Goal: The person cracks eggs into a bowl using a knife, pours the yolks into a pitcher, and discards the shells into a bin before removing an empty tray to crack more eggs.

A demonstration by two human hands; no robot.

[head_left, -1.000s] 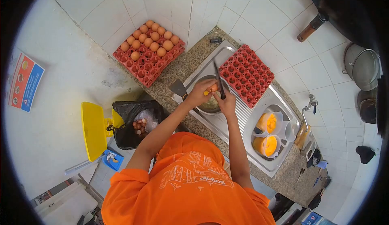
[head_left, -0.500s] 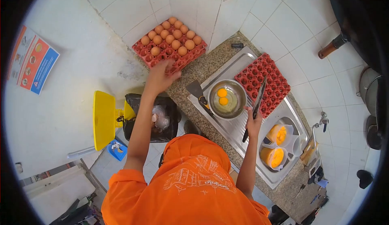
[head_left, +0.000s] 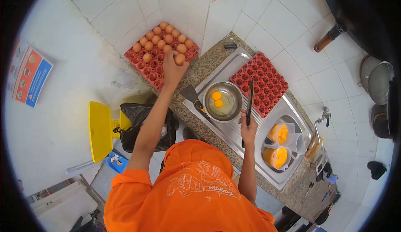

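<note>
My left hand (head_left: 173,70) has its fingers around a brown egg (head_left: 180,59) at the front of the red egg tray (head_left: 146,67), where several other brown eggs sit toward the back. My right hand (head_left: 248,127) grips a long dark knife (head_left: 249,106), its blade pointing away from me over a second red tray (head_left: 261,81) that holds no eggs. Between my hands a round metal bowl (head_left: 223,110) rests on the steel drainboard, with two yolks (head_left: 217,99) and clear egg white inside.
A black spatula (head_left: 191,95) lies left of the bowl. Two containers of yellow egg (head_left: 276,157) stand in the sink (head_left: 286,121) beside a tap (head_left: 326,116). A bin with a black bag (head_left: 167,136) and yellow lid (head_left: 99,131) is at left. A pan (head_left: 330,37) hangs upper right.
My left hand has reached farther over the tray and taken hold of an egg. The knife in my right hand now points more upright. The whole view has shifted slightly.
</note>
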